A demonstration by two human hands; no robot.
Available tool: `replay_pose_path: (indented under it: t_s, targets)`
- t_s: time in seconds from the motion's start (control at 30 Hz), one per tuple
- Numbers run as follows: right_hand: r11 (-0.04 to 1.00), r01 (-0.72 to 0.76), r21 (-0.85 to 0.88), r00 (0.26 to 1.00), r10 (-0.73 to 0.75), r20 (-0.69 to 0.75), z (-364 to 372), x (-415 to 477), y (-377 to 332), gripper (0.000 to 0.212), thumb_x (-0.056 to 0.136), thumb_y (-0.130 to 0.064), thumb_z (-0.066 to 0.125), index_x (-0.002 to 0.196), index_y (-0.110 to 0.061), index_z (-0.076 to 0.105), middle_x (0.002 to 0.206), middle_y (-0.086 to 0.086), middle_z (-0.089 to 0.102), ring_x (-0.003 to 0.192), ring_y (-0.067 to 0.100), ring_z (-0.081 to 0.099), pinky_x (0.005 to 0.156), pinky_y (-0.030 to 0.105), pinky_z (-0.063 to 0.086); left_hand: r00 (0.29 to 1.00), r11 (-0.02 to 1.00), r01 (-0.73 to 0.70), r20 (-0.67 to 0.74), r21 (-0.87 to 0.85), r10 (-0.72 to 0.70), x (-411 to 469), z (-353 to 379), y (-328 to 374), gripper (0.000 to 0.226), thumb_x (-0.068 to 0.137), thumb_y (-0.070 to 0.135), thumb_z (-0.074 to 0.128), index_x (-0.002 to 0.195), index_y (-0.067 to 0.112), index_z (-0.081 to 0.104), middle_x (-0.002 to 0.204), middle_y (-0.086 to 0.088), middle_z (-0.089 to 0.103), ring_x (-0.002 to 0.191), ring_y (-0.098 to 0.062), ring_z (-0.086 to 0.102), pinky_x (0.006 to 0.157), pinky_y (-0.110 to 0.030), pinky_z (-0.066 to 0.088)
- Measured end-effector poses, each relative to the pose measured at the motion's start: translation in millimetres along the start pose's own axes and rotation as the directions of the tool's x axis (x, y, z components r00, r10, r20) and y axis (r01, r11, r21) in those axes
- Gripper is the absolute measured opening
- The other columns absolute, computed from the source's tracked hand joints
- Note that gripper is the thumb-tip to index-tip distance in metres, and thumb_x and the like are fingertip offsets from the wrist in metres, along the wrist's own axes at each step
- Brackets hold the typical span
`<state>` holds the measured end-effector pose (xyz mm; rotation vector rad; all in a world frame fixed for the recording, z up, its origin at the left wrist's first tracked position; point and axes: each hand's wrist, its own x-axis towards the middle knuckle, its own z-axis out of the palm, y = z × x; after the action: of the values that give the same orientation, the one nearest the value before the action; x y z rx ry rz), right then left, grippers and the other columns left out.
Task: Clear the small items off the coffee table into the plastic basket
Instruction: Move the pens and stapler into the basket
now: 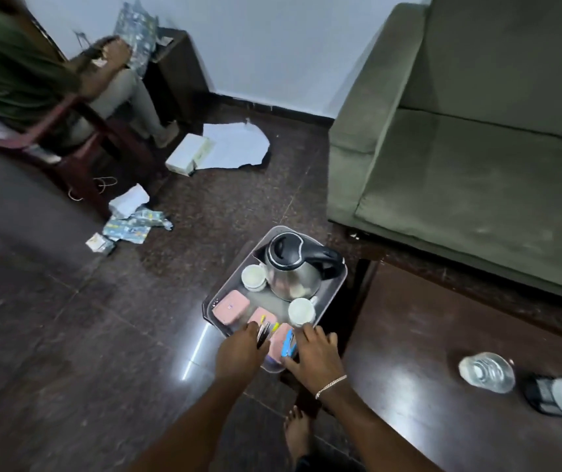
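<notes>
A grey plastic basket (336,287) stands on the dark floor beside the coffee table (419,386). Inside it are a steel kettle (293,267), two white cups (254,276) (301,311), pink boxes (231,306) and yellow-tipped pens. My left hand (240,352) is over the basket's near end, shut on a bundle of dark pens (263,332). My right hand (315,352) rests at the basket's near right corner, fingers spread, touching a blue stapler-like item (288,344). A clear water bottle (487,371) and a dark-and-grey object (559,398) lie on the table.
A green sofa (477,148) stands behind the table. A seated person (17,69) in a wooden chair is at the far left. Torn paper, a white box (189,154) and wrapping scraps (133,219) litter the floor. My bare foot (298,434) is beside the table.
</notes>
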<state>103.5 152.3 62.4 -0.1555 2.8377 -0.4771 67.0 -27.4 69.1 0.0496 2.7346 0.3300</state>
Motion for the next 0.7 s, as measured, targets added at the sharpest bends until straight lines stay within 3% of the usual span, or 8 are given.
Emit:
replay_pose_path:
  t_s: [0.13, 0.3, 0.43, 0.7]
  targets:
    - [0.994, -0.103, -0.047, 0.992, 0.106, 0.063, 18, 21, -27, 0.043, 0.064, -0.046, 0.073, 0.096, -0.017, 0.071, 0.094, 0.002, 0.065, 0.088, 0.027, 0.058, 0.066, 0.045, 0.041, 0.999, 0.999, -0.011, 0.051, 0.031, 0.010, 22, 9, -9, 0.039, 0.098, 0.048, 0.053, 0.118, 0.015, 0.056, 0.114, -0.011, 0.070, 0.099, -0.035, 0.070, 0.077, -0.042, 0.055]
    - [0.981, -0.188, -0.051, 0.973, 0.193, 0.125, 34, 33, -31, 0.036, 0.079, -0.031, 0.065, 0.113, -0.019, 0.067, 0.109, 0.003, 0.061, 0.104, 0.029, 0.052, 0.076, 0.051, 0.043, 0.996, 0.996, -0.021, 0.088, 0.081, 0.014, 37, 20, -3, 0.036, 0.102, 0.040, 0.049, 0.123, 0.012, 0.051, 0.116, -0.013, 0.069, 0.103, -0.036, 0.069, 0.076, -0.043, 0.054]
    - [0.974, -0.209, -0.092, 0.964, 0.221, 0.146, 36, 36, -30, 0.042, 0.071, -0.037, 0.076, 0.108, -0.019, 0.069, 0.099, 0.003, 0.063, 0.094, 0.029, 0.056, 0.069, 0.047, 0.040, 0.994, 0.997, -0.013, 0.108, 0.080, 0.004, 48, 24, 1, 0.037, 0.105, 0.037, 0.045, 0.130, 0.010, 0.048, 0.119, -0.014, 0.069, 0.106, -0.036, 0.069, 0.080, -0.044, 0.054]
    - [0.971, -0.204, -0.121, 0.976, 0.211, 0.050, 41, 39, -26, 0.041, 0.056, -0.038, 0.086, 0.089, -0.018, 0.073, 0.083, 0.002, 0.063, 0.079, 0.026, 0.057, 0.065, 0.041, 0.032, 0.988, 0.989, 0.039, 0.139, 0.144, -0.059, 58, 30, -1, 0.022, 0.100, 0.019, 0.049, 0.118, 0.009, 0.057, 0.111, -0.011, 0.074, 0.097, -0.031, 0.074, 0.078, -0.041, 0.058]
